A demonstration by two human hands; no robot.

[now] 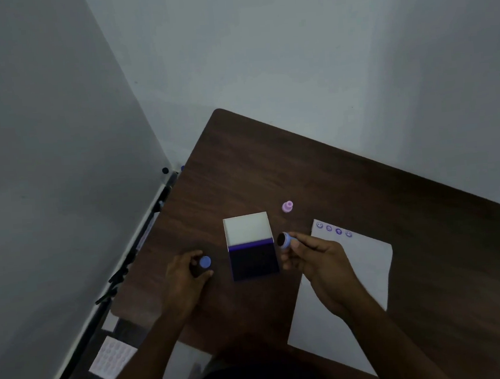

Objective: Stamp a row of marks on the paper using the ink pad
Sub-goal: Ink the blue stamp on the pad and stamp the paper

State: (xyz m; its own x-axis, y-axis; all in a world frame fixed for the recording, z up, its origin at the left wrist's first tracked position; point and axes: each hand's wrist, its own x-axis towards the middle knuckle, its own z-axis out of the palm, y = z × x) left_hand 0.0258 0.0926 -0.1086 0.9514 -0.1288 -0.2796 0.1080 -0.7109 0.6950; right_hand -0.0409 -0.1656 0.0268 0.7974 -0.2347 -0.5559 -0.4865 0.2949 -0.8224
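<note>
An open ink pad (253,259) with a dark purple pad and a raised white lid lies in the middle of the brown table (362,186). My right hand (317,261) holds a blue round stamp (285,240) on its side just right of the pad, its dark face turned left. My left hand (186,273) rests on the table left of the pad, gripping a second blue stamp (204,262). The white paper (363,273) lies to the right, with several purple smiley marks (334,229) in a row along its top edge.
A pink stamp (288,207) stands behind the ink pad. A dark tripod-like stand (144,236) runs along the table's left edge by the wall. A white blister sheet (112,360) lies on the floor at lower left.
</note>
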